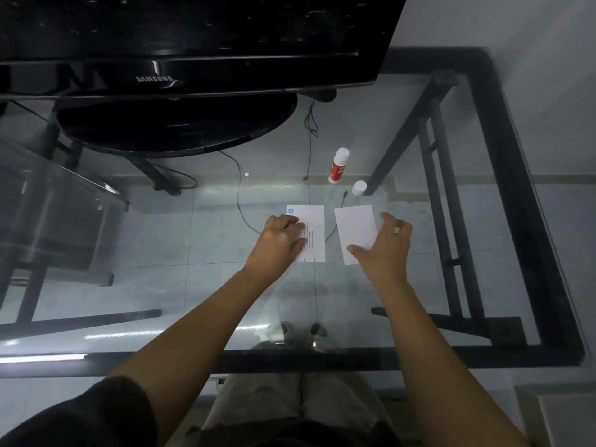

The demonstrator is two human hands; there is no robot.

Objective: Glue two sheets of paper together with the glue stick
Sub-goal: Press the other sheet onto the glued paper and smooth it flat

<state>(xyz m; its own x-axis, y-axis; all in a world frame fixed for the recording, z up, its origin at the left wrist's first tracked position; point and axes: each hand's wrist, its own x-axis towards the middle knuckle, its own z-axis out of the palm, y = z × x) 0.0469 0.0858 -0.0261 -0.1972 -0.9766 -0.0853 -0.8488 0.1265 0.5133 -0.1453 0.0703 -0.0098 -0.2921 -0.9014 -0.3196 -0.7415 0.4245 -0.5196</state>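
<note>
Two small white sheets lie side by side on the glass table (419, 285). The left sheet (314, 227) is printed with a blue logo and text; my left hand (277, 240) rests flat on its left part, pressing it down. The right sheet (356, 229) is blank and slightly tilted; my right hand (385, 246) pinches its lower right edge between thumb and fingers. Behind the sheets the red and white glue stick (338, 166) stands upright, and its white cap (359, 187) stands just to the right.
A black monitor (193, 43) on a round base (177, 124) fills the back left of the table. Thin cables (240, 201) run past the sheets. The black metal frame (516, 188) borders the glass at right and front. My legs show below the glass.
</note>
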